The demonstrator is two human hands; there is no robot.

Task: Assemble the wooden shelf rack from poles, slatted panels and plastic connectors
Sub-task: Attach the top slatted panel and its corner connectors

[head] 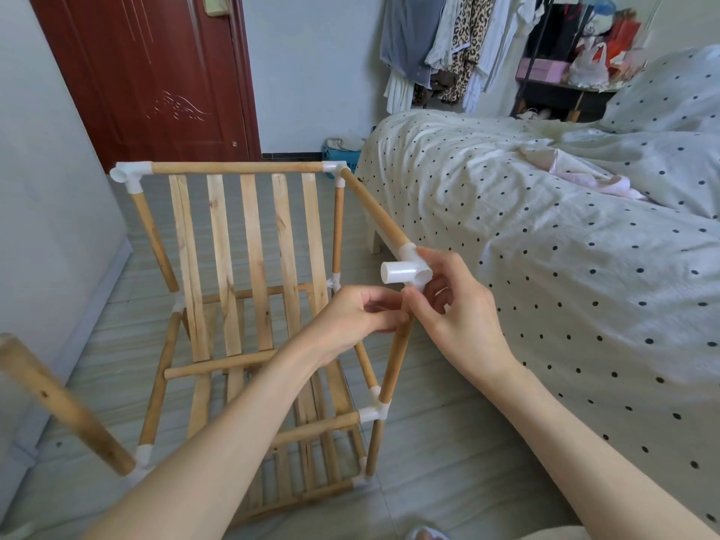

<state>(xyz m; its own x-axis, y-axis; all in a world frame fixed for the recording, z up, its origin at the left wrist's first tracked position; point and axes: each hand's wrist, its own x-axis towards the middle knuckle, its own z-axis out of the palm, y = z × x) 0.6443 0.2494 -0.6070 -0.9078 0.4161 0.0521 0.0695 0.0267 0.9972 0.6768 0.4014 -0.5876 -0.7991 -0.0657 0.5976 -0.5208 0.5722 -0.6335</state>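
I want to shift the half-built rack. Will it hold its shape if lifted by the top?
Probably wobbly: the rack has one top connector with an empty socket. Its thin poles suggest it's light. The propped slatted panel may slip.

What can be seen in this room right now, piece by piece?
Shelf rack: one, pale wood, half-built on the floor.
Corner connector: one, white, at the rack's near top corner.
Upright pole: one, wooden, under that connector.
Loose pole: one, wooden, lower left.
Bed: one, cream with dark dots, right.
Door: one, dark red, top left.
Hanging clothes: several, mixed colours, far wall.
Left hand: grips the upright pole.
Right hand: holds the corner connector.
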